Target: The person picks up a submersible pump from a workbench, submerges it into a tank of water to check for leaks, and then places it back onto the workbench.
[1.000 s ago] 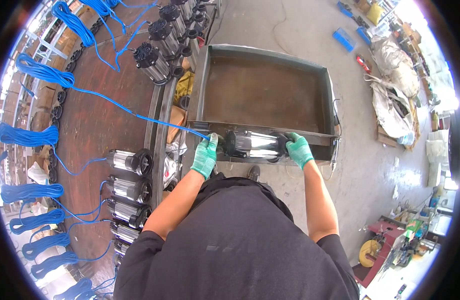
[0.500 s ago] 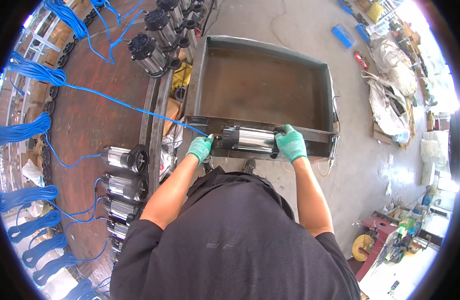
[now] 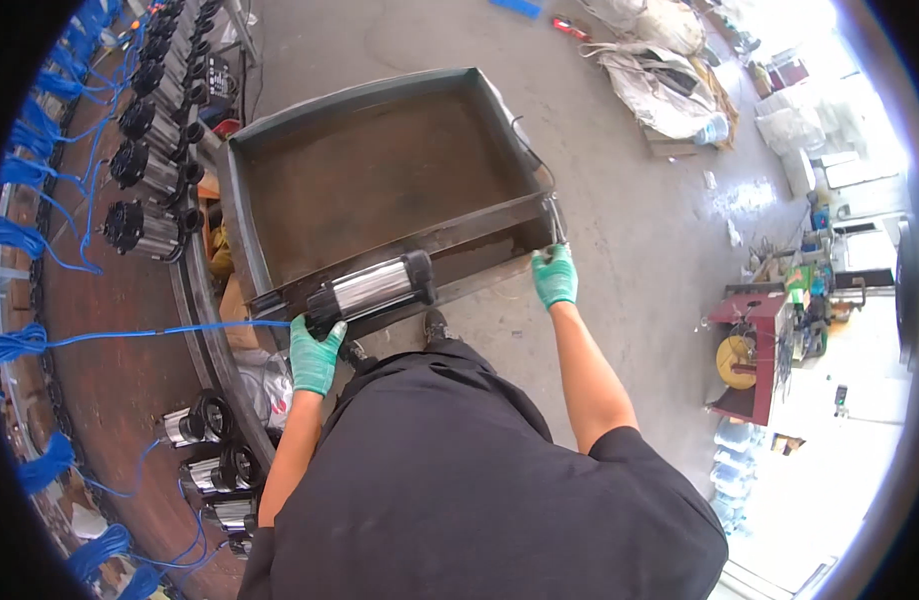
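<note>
A metal-cased submersible pump (image 3: 375, 287) with black ends lies tilted along the near edge of a large metal tank (image 3: 355, 90). My left hand (image 3: 317, 360), in a green knit glove, is closed round the pump's left end, where a blue cable (image 3: 180, 329) comes out. My right hand (image 3: 555, 277), gloved alike, is off the pump at the tank's near right corner. Its fingers are closed by a thin metal fitting (image 3: 554, 215) there; what they hold is hidden. The tank's inside looks brown; I cannot tell how deep any liquid is.
Left of me runs a long bench (image 3: 120, 370) with more pumps (image 3: 145, 230) and coiled blue cables (image 3: 45, 465). White sacks (image 3: 660, 90) lie on the floor at the far right. A dark red machine stand (image 3: 750, 350) with a yellow wheel stands to the right.
My right hand has let go of the pump's right end and moved to the tank corner. My left hand still holds the pump, now tilted. The whole view has turned.
</note>
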Tool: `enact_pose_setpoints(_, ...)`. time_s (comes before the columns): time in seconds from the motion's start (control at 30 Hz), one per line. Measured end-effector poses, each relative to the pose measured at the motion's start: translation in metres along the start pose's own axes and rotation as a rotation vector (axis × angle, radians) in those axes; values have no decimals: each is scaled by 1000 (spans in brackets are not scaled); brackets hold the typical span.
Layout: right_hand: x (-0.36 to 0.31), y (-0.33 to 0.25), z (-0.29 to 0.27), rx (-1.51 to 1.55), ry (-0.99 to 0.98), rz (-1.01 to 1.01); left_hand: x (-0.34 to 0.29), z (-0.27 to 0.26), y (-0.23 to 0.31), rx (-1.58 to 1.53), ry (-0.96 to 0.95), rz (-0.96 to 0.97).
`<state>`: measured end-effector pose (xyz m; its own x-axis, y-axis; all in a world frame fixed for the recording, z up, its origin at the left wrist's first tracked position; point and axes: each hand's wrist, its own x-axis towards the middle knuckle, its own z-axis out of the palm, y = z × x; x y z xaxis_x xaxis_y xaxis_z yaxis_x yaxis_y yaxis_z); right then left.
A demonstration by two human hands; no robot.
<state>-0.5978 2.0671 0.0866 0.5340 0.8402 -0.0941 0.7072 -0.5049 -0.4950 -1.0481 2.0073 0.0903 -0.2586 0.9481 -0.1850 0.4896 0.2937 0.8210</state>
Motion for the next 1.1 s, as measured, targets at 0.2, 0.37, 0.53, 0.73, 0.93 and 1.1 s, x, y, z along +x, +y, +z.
enact_pose_setpoints(0.2, 57, 58, 40, 435, -104, 243, -14, -8, 24, 99, 15, -78)
enact_pose_setpoints(0.37, 53, 74, 40, 647, 68, 310, -22, 22, 11, 138, 41, -110)
enact_pose_setpoints(0.53, -3, 16, 2, 854, -318, 139, -15, 17, 14, 72, 19, -112)
enact_pose_setpoints(0.73, -36, -66, 18, 824, -733, -128, -3, -1, 15, -25, -4, -89)
enact_pose_setpoints(0.93, -33, -65, 46, 749, -810, -169, 1, 8, 14, 18, -53, -85)
enact_pose_setpoints(1.1, -30, -70, 44, 740, -871, -183, -2, 8, 10, 29, -37, -50)
